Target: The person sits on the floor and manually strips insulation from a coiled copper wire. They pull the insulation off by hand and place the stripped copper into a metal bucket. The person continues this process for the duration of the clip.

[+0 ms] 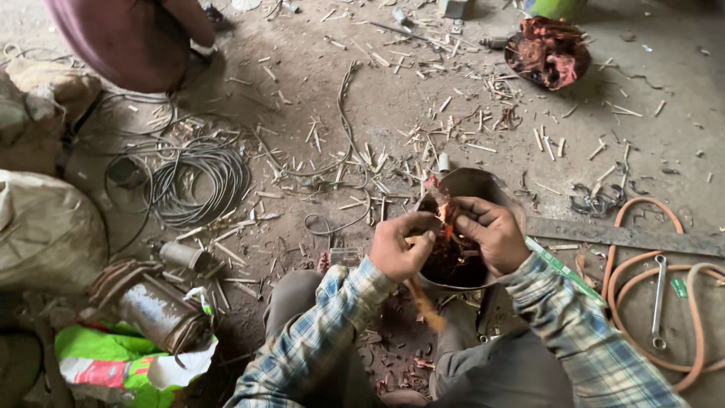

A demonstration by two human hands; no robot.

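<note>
Over metal bowl (pixel 483 185): L hand (pixel 400 245), R hand (pixel 491 233) both grip copper strand (pixel 445 219) betw. fingertips.

Dusty grey concrete floor (pixel 680 136), strewn with pale snipped bits of wire insulation (pixel 453 128). Coil of dark grey cable (pixel 200 177) at left. Round dish heaped with reddish copper wire (pixel 549 51) at top right. Looped orange rubber hose (pixel 642 264) with silver steel spanner (pixel 659 301) at right.
</note>
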